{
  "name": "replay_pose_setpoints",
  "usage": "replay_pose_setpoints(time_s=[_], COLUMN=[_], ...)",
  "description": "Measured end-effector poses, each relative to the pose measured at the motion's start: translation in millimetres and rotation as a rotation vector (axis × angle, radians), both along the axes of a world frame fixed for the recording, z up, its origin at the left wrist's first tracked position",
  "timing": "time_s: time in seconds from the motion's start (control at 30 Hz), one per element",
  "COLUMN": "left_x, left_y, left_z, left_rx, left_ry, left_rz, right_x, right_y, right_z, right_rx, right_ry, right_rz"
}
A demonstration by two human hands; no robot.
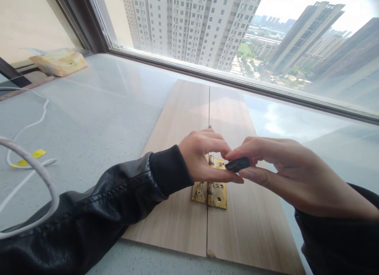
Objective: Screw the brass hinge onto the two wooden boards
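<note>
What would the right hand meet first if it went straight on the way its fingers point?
Probably the left hand: it lies just ahead of the right hand, which grips a small black tool. Whether the two hands touch is unclear from this view.

Hinge [218,203]: gold-coloured metal, a bit shiny, scratched and stained
Boards [177,217]: look like wood, smooth, pale grain lines, mostly dull
Black piece [238,164]: looks like plastic, mostly dull
Left sleeve [97,204]: shiny, wrinkly, like leather
Cuff [171,170]: dull, soft-looking cloth
Counter [106,105]: smooth, shiny, speckled like stone
Cable [55,198]: smooth white plastic
</note>
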State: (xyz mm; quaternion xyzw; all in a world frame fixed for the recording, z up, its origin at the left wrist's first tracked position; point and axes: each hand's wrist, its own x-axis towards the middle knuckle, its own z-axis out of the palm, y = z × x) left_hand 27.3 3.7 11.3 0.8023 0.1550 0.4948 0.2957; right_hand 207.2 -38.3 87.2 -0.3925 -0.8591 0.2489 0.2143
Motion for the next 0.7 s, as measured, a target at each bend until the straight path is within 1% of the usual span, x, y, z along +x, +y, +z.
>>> replay_pose_setpoints(time_s=[0.07, 0.13, 0.2, 0.27, 0.33, 0.43, 0.57, 0.7], left_x=[1, 1, 0, -1, -2, -6, -11, -15], left_y=[-4, -7, -9, -10, -9, -6, 2, 9], left_z=[5.4, 10.7, 14.4, 15.9, 15.9, 15.6, 17.3, 18.0], left_rx=[-0.032, -0.019, 0.005, 0.000, -0.013, -0.013, -0.015, -0.017], left_ry=[0.054, 0.126, 0.167, 0.166, 0.150, 0.150, 0.181, 0.200], left_rz=[0.068, 0.112, 0.117, 0.095, 0.045, -0.075, -0.208, -0.323], right_x=[-2, -2, -2, -2, -3, -6, -14, -22], right_y=[0, -1, -2, -3, -4, -7, -15, -22], right_z=[-0.6, -0.8, -1.1, -2.0, -3.5, -5.8, -7.2, -8.7], right_rx=[0.022, 0.040, 0.058, 0.077, 0.100, 0.164, 0.285, 0.421], right_ry=[0.004, 0.002, 0.000, -0.005, -0.013, -0.039, -0.095, -0.155], right_rz=[-0.003, -0.005, -0.014, -0.026, -0.031, -0.029, -0.043, -0.100])
